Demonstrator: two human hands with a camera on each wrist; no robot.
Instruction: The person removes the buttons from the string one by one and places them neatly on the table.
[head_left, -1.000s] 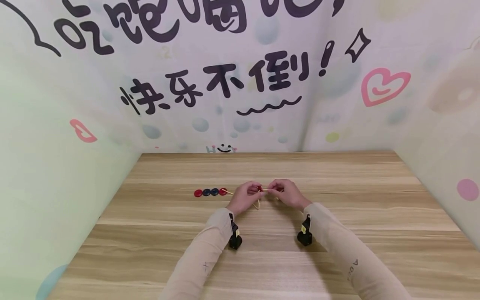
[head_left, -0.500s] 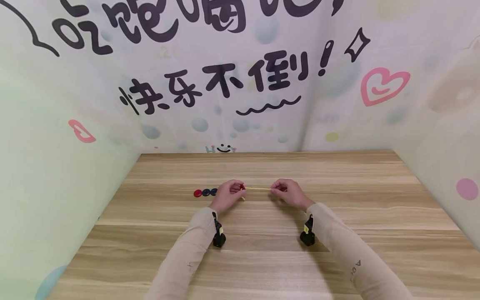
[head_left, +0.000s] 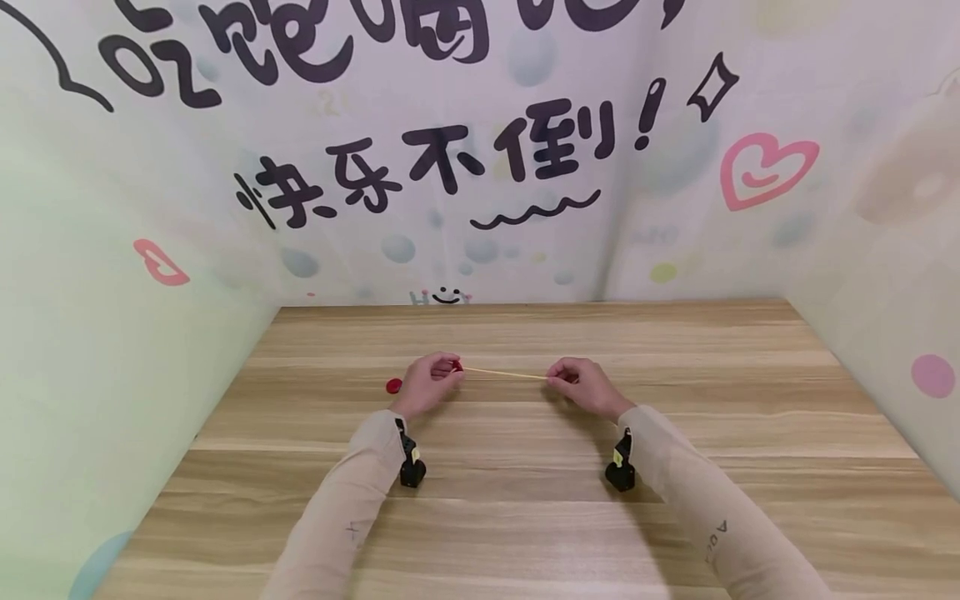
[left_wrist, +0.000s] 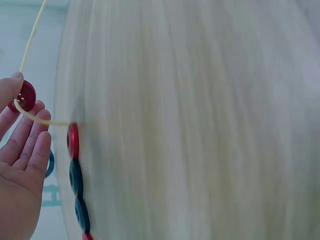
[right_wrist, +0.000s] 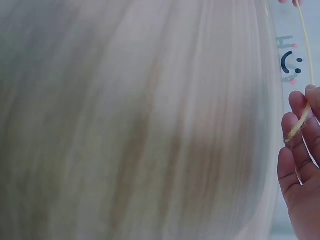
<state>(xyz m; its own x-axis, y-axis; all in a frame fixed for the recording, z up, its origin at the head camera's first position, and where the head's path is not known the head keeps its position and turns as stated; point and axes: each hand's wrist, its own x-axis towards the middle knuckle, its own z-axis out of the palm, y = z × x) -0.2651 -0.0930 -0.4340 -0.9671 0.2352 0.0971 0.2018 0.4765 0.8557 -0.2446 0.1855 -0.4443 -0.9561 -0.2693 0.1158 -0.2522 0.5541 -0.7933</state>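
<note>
My left hand pinches a red button between thumb and fingers, with a yellow string running through its holes. On its other side the string leads to a second red button, in line with dark blue buttons on the table. My right hand pinches the string near its frayed end. Between the two hands the string is drawn straight above the table. In the head view the left hand hides most of the button row; only the leftmost red button shows.
The wooden table runs back to a printed wall, with side walls at left and right. A black wrist camera hangs under the left sleeve, another black camera under the right.
My left hand has moved left with the red button, over the button row, and the string between the hands has grown longer and straighter. My right hand has shifted slightly right.
</note>
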